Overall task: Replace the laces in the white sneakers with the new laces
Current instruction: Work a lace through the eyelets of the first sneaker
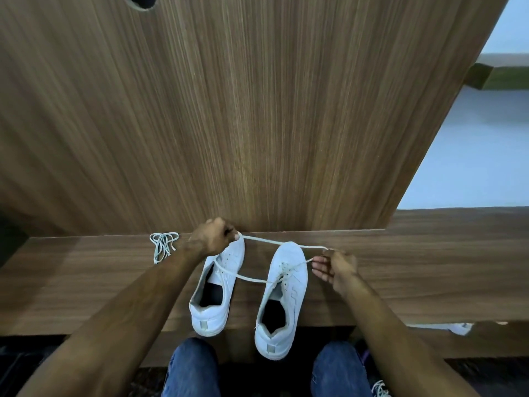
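Two white sneakers stand side by side on a wooden ledge (415,276), toes pointing away from me. The left sneaker (220,287) has no lace in its eyelets. The right sneaker (286,296) has a white lace (252,278) threaded through its upper eyelets. My left hand (213,236) grips one stretch of that lace above the left sneaker's toe. My right hand (333,267) pinches the lace just right of the right sneaker. The lace runs taut between both hands and loops across the left sneaker.
A bundled pale lace (162,245) lies on the ledge left of my left hand. A tall wooden panel (257,110) rises right behind the shoes. My knees in blue jeans (191,368) sit below the ledge's front edge. Another lace end (380,389) shows at the bottom right.
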